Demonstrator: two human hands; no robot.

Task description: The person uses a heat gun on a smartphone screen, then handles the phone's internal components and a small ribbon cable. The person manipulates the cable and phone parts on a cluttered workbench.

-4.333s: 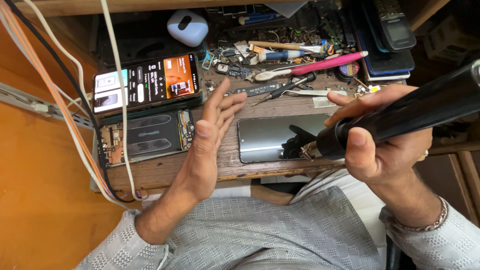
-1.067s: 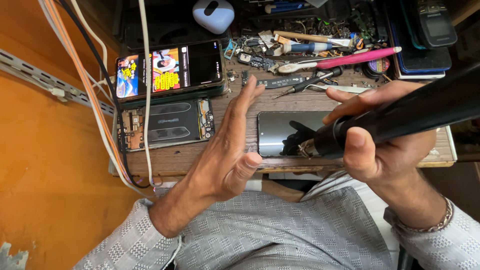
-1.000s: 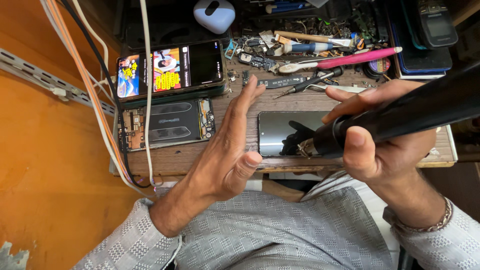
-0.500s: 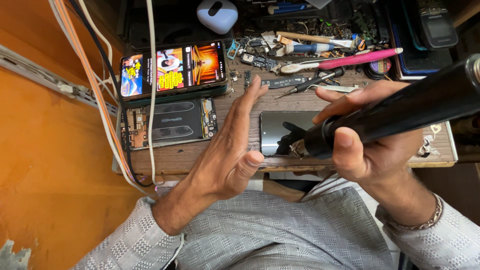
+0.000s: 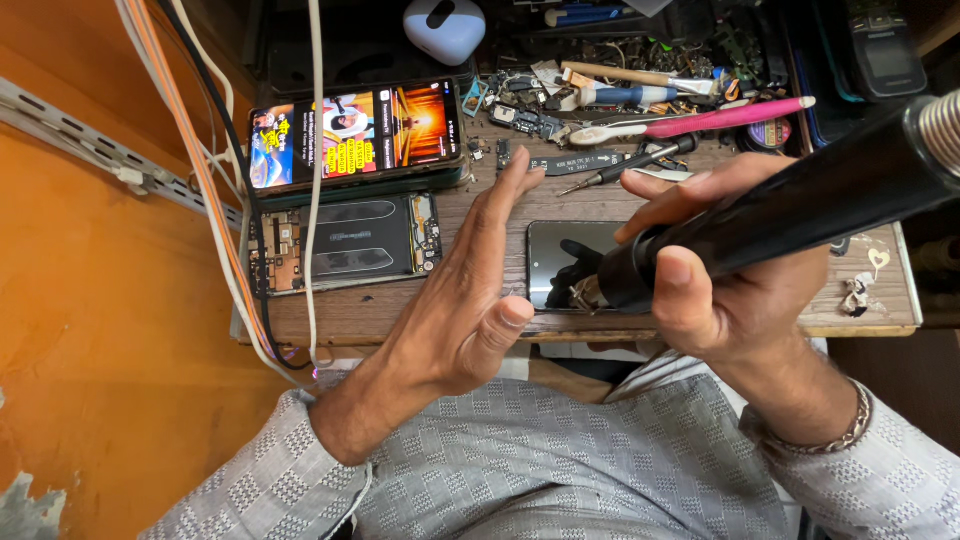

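Note:
My right hand (image 5: 740, 290) grips a thick black heat tool (image 5: 800, 205) whose nozzle points down at a dark phone (image 5: 560, 262) lying flat on the wooden bench (image 5: 400, 305). My left hand (image 5: 470, 300) is held edge-on just left of that phone, fingers straight and together, thumb bent, holding nothing. An opened phone showing its battery and circuit boards (image 5: 345, 240) lies further left. Behind it a phone with a lit, colourful screen (image 5: 355, 130) rests on the bench.
White, orange and black cables (image 5: 215, 200) hang down the left side beside an orange wall. At the back lie a pink-handled brush (image 5: 700, 122), screwdrivers, small parts and a pale rounded earbud case (image 5: 445, 25). A dark phone (image 5: 875, 50) sits far right.
The heat tool's nozzle has drifted slightly left over the dark phone. My left hand keeps its upright pose. The lit phone's screen picture has changed.

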